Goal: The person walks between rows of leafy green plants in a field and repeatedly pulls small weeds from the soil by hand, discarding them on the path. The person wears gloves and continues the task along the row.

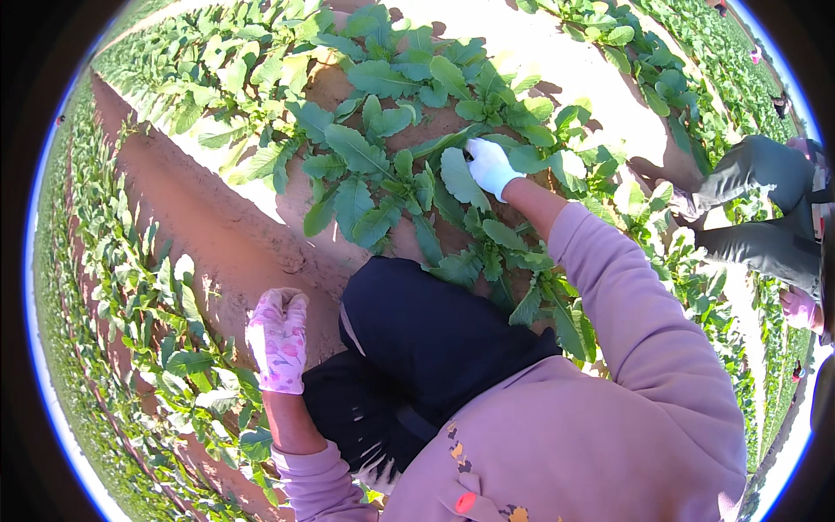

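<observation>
My right hand (490, 168), in a white glove, reaches into a leafy green crop plant (492, 111) on the bed ahead. Its fingers are bent beside a broad pale leaf (462, 177), which partly covers them. A small dark spot shows at the fingertips, too small to make out; whether they grip anything is unclear. My left hand (280, 342), in a pink floral glove, hovers over the bare furrow left of my knee. Its fingers are curled in, and nothing shows in them. Another leafy plant (391, 189) grows just left of my right hand.
My dark-trousered knee (417, 300) is bent close to the bed. A soil furrow (196, 202) runs between the crop rows, with more plants (189, 365) at left. At right, a person in dark trousers (757, 215) is among the plants, a pink-gloved hand (799, 307) visible.
</observation>
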{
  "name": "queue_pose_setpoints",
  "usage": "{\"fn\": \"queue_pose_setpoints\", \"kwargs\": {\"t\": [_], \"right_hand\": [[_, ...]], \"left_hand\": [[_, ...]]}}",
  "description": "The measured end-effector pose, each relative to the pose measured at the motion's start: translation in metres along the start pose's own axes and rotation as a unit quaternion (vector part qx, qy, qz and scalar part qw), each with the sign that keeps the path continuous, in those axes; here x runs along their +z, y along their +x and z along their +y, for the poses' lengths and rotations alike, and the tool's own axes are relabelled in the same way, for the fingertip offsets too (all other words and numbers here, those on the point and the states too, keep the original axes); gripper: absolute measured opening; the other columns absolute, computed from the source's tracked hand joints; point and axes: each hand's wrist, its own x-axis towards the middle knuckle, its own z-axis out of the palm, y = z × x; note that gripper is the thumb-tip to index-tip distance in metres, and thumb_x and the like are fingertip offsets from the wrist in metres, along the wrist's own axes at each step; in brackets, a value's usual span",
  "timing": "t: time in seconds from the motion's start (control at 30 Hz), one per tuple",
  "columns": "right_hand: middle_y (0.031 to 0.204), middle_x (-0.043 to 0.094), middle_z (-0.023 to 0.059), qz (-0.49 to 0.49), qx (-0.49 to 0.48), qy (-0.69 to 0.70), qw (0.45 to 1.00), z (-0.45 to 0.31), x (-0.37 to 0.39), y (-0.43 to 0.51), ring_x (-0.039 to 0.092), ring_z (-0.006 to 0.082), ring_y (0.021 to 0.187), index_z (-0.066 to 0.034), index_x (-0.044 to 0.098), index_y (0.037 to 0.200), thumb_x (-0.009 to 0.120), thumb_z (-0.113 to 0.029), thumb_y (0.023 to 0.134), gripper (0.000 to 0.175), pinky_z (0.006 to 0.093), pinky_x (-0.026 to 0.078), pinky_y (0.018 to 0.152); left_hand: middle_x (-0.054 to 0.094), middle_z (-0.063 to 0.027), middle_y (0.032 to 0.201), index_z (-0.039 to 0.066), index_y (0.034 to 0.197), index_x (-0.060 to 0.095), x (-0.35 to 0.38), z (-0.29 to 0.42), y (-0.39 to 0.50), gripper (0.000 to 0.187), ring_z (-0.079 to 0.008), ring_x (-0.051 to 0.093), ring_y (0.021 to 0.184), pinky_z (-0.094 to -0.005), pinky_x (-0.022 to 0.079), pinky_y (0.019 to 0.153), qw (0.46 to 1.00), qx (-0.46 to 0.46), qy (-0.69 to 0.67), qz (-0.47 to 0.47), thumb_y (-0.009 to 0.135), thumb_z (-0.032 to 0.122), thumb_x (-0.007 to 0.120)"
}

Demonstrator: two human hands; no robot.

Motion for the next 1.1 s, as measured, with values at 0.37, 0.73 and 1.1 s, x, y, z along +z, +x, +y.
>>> {"fn": "queue_pose_setpoints", "kwargs": {"t": [0.37, 0.73, 1.1], "right_hand": [[0.105, 0.064, 0.0184, -0.017, 0.051, -0.156, 0.986, -0.022, 0.027, 0.105, 0.061, 0.0361, 0.098, -0.0069, 0.067, 0.100, 0.049, -0.019, 0.087, 0.025, 0.0442, 0.049, 0.086], [0.092, 0.066, 0.0073, 0.043, -0.023, 0.190, 0.981, -0.091, -0.059, 0.014, 0.060, 0.0127, 0.077, -0.0010, 0.060, 0.103, 0.057, -0.008, 0.089, 0.016, 0.0253, 0.047, 0.073], [0.102, 0.062, 0.0158, -0.261, -0.204, -0.182, 0.926, -0.148, 0.046, -0.059, 0.064, 0.0346, 0.088, -0.0095, 0.049, 0.126, 0.051, -0.006, 0.084, 0.042, 0.0441, 0.052, 0.076]], "left_hand": [[0.064, -0.0137, 0.082, 0.001, 0.088, 0.065, -0.006, -0.001, 0.015, 0.010, -0.0272, 0.062, 0.077, -0.0347, 0.049, 0.072, 0.998, 0.053, 0.012, 0.014, 0.082, 0.010, 0.065], [0.063, -0.0137, 0.082, 0.002, 0.087, 0.065, -0.014, -0.004, 0.007, 0.010, -0.0288, 0.062, 0.077, -0.0360, 0.049, 0.070, 0.997, 0.062, -0.002, 0.048, 0.081, 0.010, 0.065], [0.064, -0.0136, 0.081, 0.001, 0.087, 0.065, -0.017, -0.003, 0.006, 0.009, -0.0268, 0.063, 0.075, -0.0346, 0.050, 0.069, 0.995, 0.077, -0.025, 0.063, 0.080, 0.007, 0.067]]}}
